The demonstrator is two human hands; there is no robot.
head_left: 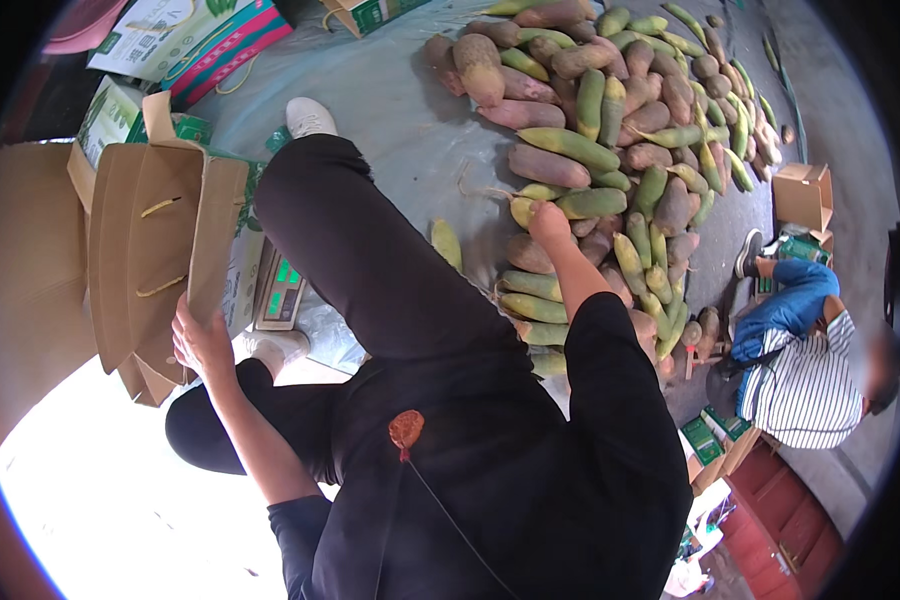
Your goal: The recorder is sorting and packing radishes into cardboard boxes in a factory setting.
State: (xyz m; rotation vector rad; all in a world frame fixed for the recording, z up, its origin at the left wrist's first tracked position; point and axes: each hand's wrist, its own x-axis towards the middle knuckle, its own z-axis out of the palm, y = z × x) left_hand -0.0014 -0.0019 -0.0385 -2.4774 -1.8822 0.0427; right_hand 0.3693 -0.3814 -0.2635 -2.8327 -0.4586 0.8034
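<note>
My left hand [202, 340] grips the near wall of an open cardboard box [220, 230], its fingers curled over the edge. The box has its flaps up and rests at a digital scale [278, 300] with a lit green display. My right hand [550, 226] reaches forward to a big pile of radishes [630, 130], some green, others reddish purple. Its fingers close round the end of a yellow-green radish [522, 210] with a thin root trailing from its tip.
A lone green radish [446, 244] lies on the plastic sheet [370, 70], beside my leg. Printed gift boxes [185, 40] stand at the far left. On the right, a person in a striped shirt [800, 390] sits past the pile, near a small open carton [803, 195].
</note>
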